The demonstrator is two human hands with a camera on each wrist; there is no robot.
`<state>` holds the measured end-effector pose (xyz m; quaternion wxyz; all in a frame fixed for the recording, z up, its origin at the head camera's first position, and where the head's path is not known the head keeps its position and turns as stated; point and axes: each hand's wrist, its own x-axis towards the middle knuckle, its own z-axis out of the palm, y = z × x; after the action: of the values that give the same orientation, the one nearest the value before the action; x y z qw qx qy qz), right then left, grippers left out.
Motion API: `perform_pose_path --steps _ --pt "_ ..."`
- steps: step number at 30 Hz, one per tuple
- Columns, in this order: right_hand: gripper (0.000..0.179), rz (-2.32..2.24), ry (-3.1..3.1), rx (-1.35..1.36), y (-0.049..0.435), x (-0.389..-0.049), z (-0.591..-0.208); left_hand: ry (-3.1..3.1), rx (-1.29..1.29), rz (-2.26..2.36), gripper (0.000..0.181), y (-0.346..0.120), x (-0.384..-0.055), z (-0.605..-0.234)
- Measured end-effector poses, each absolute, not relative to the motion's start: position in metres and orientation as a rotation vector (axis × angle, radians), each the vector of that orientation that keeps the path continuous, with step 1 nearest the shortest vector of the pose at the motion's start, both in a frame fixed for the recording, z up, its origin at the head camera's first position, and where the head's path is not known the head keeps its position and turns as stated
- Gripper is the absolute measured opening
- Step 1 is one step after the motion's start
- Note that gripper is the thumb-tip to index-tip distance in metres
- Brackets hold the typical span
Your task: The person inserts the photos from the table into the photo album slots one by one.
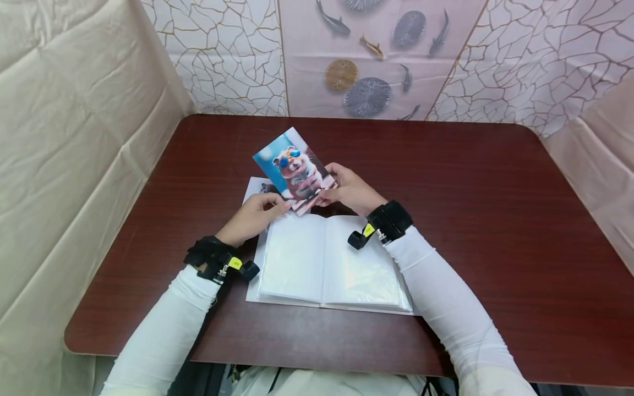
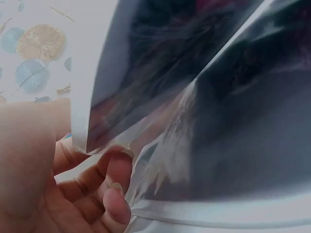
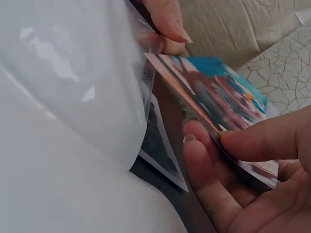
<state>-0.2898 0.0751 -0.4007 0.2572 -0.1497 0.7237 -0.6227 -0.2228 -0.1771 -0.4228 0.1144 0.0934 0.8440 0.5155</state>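
Observation:
An open photo album (image 1: 297, 264) with clear plastic sleeves lies on the table before me. My left hand (image 1: 252, 220) is at its upper left edge, pinching a plastic sleeve (image 2: 170, 150) between thumb and fingers. Above the album's top edge, my right hand (image 1: 349, 190) holds a glossy photo (image 1: 297, 173) of a furry animal in blue sunglasses by its lower right part. The photo is tilted, its lower corner close to the left fingertips. The right wrist view shows the right thumb on the photo's face and fingers beneath.
Behind the album's upper left, part of another sheet with a dark picture (image 1: 268, 188) sticks out. The brown table (image 1: 495, 247) has rounded corners. Patterned cloth (image 1: 366, 71) hangs behind it, and a pale curtain (image 1: 74, 165) hangs on the left.

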Motion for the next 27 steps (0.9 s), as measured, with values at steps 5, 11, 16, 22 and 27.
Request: perform_pose_path --steps 5,11,16,22,27 --pt "0.035 -1.747 1.976 -0.361 0.0733 -0.2890 -0.3998 2.454 0.302 1.517 0.022 -0.1783 -0.2235 -0.4216" --pt "0.033 -1.798 1.997 -0.296 0.0711 -0.2897 -0.4004 2.444 0.337 1.512 0.021 -0.1794 -0.2248 -0.4219" --pt "0.034 -1.762 1.994 -0.344 0.0692 -0.2867 -0.3987 2.433 0.344 1.526 0.020 -0.1801 -0.2245 -0.4215" --pt "0.036 -1.736 1.962 -0.374 0.0692 -0.2866 -0.3986 2.462 0.319 1.540 0.020 -0.1801 -0.2243 -0.4219" --pt "0.042 -1.694 1.951 -0.395 0.0693 -0.2875 -0.4006 2.520 0.286 1.564 0.019 -0.1795 -0.2253 -0.4231"
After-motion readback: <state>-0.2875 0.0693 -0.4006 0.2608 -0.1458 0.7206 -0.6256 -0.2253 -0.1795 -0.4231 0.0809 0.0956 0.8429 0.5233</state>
